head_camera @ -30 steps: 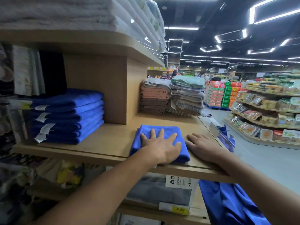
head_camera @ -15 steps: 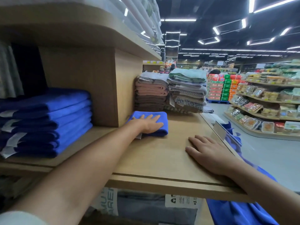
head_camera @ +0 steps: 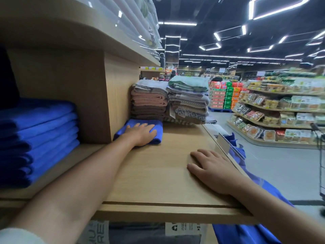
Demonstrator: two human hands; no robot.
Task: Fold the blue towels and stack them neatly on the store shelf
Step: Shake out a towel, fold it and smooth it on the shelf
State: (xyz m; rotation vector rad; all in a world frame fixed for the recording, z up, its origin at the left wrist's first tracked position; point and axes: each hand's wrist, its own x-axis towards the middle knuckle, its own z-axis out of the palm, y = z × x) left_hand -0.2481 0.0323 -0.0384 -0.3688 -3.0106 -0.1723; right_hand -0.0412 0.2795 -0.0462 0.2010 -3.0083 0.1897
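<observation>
A folded blue towel (head_camera: 157, 126) lies on the wooden shelf (head_camera: 154, 173), pushed up against the upright divider and just in front of the brown towel stack. My left hand (head_camera: 141, 133) lies flat on top of it with fingers straight. My right hand (head_camera: 213, 170) rests palm down on the bare shelf board near its right edge, holding nothing. A stack of folded blue towels (head_camera: 37, 138) fills the compartment at the left. Loose blue towel cloth (head_camera: 246, 231) hangs below the shelf's right corner.
Stacks of brown towels (head_camera: 149, 103) and of grey-green towels (head_camera: 189, 99) stand at the back of the shelf. A wooden divider (head_camera: 121, 103) separates the compartments, with an upper shelf (head_camera: 79, 37) overhead. A store aisle with food shelves (head_camera: 281, 113) opens to the right.
My left hand has slid the folded blue towel from the shelf's front edge back to the divider and the brown stack. My right hand has stayed flat on the shelf.
</observation>
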